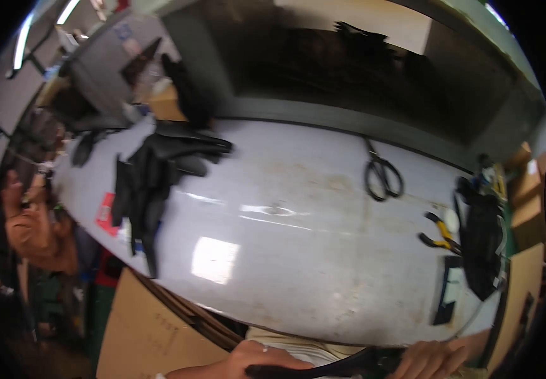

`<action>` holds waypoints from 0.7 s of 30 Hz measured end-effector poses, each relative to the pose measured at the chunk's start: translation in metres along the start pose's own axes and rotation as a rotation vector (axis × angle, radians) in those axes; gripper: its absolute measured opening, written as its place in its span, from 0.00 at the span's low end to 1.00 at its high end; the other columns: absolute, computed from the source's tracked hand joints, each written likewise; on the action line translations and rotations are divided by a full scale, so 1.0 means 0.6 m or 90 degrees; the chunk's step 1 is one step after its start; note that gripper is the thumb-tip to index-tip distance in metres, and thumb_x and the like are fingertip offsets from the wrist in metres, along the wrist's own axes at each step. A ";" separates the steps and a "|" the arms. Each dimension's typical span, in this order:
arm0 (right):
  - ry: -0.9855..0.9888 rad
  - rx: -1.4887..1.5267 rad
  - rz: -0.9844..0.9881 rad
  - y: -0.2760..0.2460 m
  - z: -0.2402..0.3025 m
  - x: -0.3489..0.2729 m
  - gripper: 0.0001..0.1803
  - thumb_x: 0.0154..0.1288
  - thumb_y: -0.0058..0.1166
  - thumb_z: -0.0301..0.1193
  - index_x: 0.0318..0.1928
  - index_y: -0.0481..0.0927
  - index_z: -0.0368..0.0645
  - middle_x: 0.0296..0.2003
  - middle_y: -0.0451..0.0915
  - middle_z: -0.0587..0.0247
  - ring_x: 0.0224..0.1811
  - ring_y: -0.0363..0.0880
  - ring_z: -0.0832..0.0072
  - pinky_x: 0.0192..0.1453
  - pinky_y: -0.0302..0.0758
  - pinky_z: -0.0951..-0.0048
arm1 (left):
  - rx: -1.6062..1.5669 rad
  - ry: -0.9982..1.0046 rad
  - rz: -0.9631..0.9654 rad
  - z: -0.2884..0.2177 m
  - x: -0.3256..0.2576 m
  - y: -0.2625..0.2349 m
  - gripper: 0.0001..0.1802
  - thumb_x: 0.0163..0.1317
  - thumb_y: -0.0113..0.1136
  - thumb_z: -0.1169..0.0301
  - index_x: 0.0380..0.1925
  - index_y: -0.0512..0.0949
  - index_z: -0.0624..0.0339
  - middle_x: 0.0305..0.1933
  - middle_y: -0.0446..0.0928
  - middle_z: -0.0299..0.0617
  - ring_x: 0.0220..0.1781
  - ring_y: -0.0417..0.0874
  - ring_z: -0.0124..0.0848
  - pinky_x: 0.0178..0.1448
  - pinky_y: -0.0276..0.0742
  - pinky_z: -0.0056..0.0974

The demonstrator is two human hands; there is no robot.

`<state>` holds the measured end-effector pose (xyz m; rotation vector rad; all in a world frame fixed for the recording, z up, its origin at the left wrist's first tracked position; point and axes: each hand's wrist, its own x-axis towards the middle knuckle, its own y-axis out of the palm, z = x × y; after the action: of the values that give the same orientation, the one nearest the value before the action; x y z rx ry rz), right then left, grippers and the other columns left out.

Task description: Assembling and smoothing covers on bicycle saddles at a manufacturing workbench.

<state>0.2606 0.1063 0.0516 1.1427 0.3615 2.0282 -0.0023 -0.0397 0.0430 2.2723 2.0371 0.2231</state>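
At the near edge of the table (285, 278), a long curved black piece (342, 365) stretches between my two hands. It looks soft, and its kind is not clear. My left hand (257, 359), with a ring on one finger, is closed around its left end. My right hand (429, 361) is bent over its right end, and the lower frame edge cuts off part of it. Up on the left of the table lies a loose pile of similar black pieces (150, 167). Black-handled scissors (383, 179) rest toward the far edge, right of the middle.
Yellow-and-black pliers (440, 235) lie at the right, beside a black pouch-like bundle (480, 234) and a flat black-and-white item (448, 290). Cardboard (150, 331) stands below the left table edge. Beyond it, a person in orange (42, 234) is at the far left.
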 end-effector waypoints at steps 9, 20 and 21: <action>-0.084 -0.137 0.201 0.005 -0.064 -0.001 0.13 0.72 0.60 0.32 0.46 0.70 0.41 0.34 0.77 0.54 0.32 0.82 0.60 0.36 0.84 0.55 | -0.010 -0.031 -0.103 0.068 0.057 0.087 0.15 0.79 0.54 0.71 0.58 0.78 0.67 0.42 0.86 0.46 0.43 0.86 0.30 0.47 0.82 0.35; -0.025 -0.187 0.341 0.021 -0.085 0.001 0.08 0.60 0.66 0.23 0.31 0.78 0.35 0.27 0.82 0.49 0.27 0.84 0.55 0.36 0.86 0.53 | 0.096 -0.089 -0.166 0.134 0.089 0.112 0.08 0.73 0.64 0.69 0.44 0.82 0.63 0.32 0.81 0.46 0.29 0.80 0.32 0.35 0.76 0.37; -0.038 -0.170 0.318 0.018 -0.090 -0.004 0.08 0.60 0.66 0.24 0.31 0.78 0.35 0.26 0.81 0.50 0.27 0.83 0.56 0.36 0.85 0.53 | 0.082 -0.098 -0.143 0.134 0.091 0.110 0.08 0.72 0.65 0.70 0.44 0.82 0.63 0.33 0.81 0.47 0.30 0.80 0.34 0.36 0.76 0.38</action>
<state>0.2117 0.1037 0.0265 1.2007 -0.2481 2.3686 0.0810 0.0103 -0.0227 2.0296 2.2576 -0.0980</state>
